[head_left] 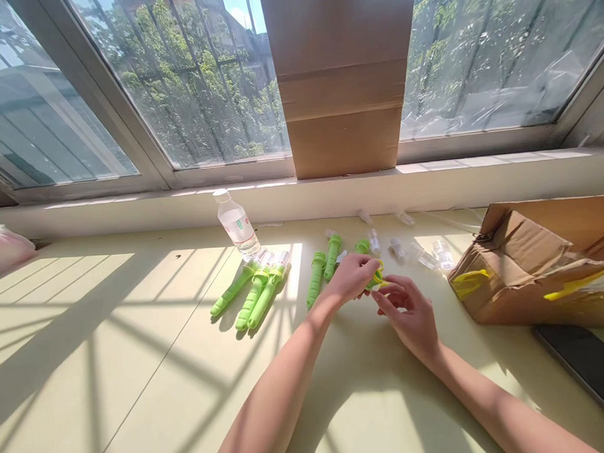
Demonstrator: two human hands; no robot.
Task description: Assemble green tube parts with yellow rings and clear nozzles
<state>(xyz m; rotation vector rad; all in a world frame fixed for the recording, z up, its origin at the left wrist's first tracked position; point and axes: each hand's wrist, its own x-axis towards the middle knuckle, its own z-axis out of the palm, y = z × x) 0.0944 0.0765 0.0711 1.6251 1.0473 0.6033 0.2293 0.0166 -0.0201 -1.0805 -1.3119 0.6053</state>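
Note:
My left hand point(353, 278) is closed on a small yellow-and-green piece point(377, 278), partly hidden by the fingers. My right hand point(410, 310) meets it from the right, thumb and fingertips pinched at the same piece. Just left of my hands lie a ribbed green tube point(315, 281) and another green tube point(332, 257) with a clear end. The top of a further green tube point(362, 246) shows behind my left hand. Beyond my hands, several clear plastic caps point(397, 248) are scattered on the pale table point(153, 380).
Three green tubes point(266, 296) with clear caps lie together to the left, by a water bottle point(238, 224). At right stand an open cardboard box point(530, 296) with yellow strips and a dark flat device point(588, 361). A pinkish plastic bag point(5, 249) sits far left.

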